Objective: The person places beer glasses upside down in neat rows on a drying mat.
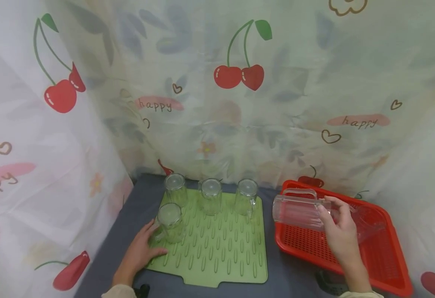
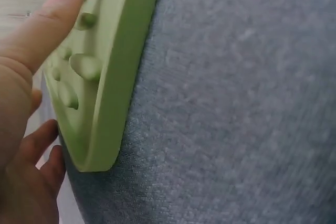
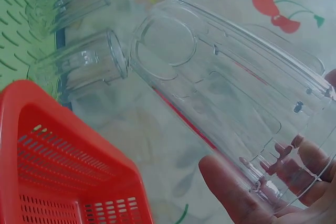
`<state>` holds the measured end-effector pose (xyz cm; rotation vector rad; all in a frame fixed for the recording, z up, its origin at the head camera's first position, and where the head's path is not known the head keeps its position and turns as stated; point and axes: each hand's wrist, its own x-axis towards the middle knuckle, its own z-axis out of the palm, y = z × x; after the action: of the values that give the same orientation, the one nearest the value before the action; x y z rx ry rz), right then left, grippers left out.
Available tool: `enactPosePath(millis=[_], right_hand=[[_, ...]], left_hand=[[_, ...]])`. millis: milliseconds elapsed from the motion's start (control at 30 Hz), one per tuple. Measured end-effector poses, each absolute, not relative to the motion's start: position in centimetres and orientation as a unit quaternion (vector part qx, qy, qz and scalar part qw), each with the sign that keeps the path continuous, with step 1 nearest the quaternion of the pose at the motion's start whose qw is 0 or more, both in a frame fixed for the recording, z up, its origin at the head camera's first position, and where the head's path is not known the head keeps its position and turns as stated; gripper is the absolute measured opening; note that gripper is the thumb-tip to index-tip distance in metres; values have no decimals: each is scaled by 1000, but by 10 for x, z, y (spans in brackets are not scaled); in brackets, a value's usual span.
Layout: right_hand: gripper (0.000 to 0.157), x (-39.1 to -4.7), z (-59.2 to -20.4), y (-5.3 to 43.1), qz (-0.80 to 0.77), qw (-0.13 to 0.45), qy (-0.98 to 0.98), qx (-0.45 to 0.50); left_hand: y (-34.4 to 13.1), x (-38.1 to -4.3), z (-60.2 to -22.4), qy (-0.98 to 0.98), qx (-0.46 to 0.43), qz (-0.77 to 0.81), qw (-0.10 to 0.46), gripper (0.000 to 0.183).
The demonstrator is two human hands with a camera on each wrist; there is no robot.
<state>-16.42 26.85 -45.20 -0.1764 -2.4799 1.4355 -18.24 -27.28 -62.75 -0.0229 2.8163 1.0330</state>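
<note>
In the head view my right hand [image 1: 340, 231] grips a clear glass mug [image 1: 299, 212] near its rim. The mug lies sideways above the red basket [image 1: 303, 256], its base pointing left and its handle on the far side. The right wrist view shows the thumb and fingers around the rim end of this mug [image 3: 220, 93]. My left hand [image 1: 139, 250] is at the left edge of the green drying mat [image 1: 217, 252], thumb over the mat and fingers beside the front-left upside-down mug [image 1: 170, 223]. Whether those fingers touch that mug cannot be told.
Three more upside-down glass mugs, left [image 1: 176, 190], middle [image 1: 211, 196] and right [image 1: 246, 196], stand along the mat's back edge. Clear glass [image 1: 370, 225] shows inside the basket. A dark object [image 1: 329, 283] lies by the basket's front. A printed curtain [image 1: 202, 124] hangs behind the grey tabletop [image 1: 120, 231].
</note>
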Motion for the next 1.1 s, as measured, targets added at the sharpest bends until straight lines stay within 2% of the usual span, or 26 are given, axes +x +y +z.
enactPosePath(millis=[267, 633, 900, 1100], right_hand=[[55, -163, -454, 262, 496, 128, -857, -58], [53, -166, -461, 258, 496, 127, -858, -40], [56, -168, -464, 249, 514, 116, -848, -55], [53, -167, -465, 243, 536, 112, -836, -28]], left_hand=[[-269, -176, -610, 904, -15, 427, -29, 111], [-263, -173, -555, 889, 11, 453, -67, 126], [-246, -170, -522, 882, 40, 446, -145, 125], [-229, -169, -504, 867, 60, 461, -182, 116]])
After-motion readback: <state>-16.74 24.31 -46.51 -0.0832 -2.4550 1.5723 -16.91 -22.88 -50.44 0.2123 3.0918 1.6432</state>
